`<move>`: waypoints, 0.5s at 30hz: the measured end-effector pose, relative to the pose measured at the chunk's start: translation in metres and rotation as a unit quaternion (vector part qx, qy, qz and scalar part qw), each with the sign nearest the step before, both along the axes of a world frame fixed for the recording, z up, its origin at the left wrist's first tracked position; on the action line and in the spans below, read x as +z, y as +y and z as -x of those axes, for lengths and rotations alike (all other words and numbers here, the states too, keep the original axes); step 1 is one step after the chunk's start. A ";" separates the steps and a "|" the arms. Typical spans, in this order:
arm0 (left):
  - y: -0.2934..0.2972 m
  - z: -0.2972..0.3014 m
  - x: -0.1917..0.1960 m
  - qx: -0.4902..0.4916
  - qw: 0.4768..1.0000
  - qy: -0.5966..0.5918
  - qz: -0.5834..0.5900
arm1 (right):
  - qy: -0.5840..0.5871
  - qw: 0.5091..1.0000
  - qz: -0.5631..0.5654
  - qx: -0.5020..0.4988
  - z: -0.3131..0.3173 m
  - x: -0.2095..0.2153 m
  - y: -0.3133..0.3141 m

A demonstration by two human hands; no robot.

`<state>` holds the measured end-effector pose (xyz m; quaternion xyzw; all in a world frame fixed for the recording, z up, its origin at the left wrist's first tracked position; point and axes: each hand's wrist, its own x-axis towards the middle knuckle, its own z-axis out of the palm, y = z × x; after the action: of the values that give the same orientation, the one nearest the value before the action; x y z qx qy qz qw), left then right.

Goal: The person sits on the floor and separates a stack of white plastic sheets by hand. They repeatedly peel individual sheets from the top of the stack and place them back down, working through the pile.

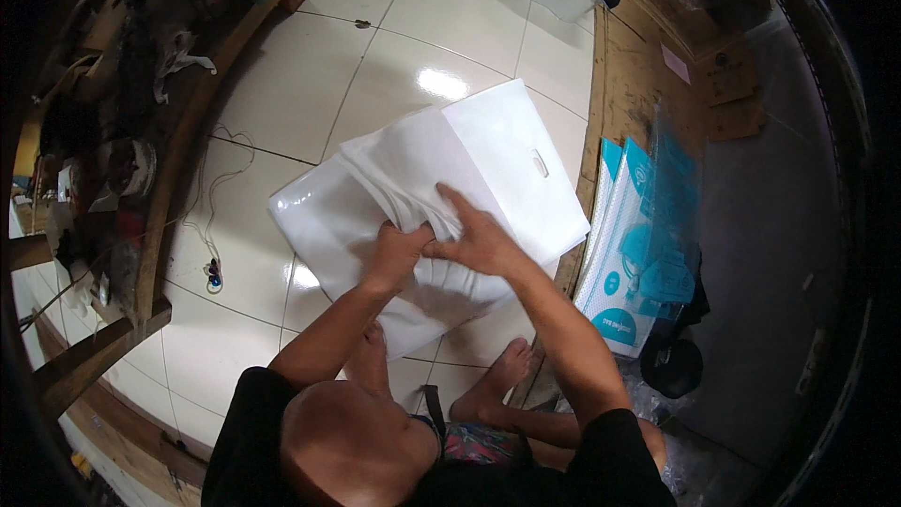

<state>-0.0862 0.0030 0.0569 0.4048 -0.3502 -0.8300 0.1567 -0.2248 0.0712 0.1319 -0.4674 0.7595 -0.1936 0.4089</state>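
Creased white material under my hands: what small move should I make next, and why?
I'd probably smooth the creased white material outward with your right hand: its thumb and forefinger are spread, and folds gather close to it and your left hand.

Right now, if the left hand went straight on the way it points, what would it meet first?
The left hand would probably meet the right hand first, though depth among the folds of the white sheet is unclear.

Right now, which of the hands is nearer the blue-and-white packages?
Right. The right hand lies left of the packages, over the white sheeting; the left hand is farther left.
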 end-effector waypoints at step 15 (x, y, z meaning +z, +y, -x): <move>0.000 -0.006 0.004 0.001 1.000 -0.006 0.015 | 0.003 0.999 0.050 0.013 0.005 -0.009 0.004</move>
<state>-0.0805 0.0031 0.0613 0.4079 -0.3637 -0.8218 0.1611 -0.2301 0.0752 0.1228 -0.4980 0.7439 -0.2242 0.3851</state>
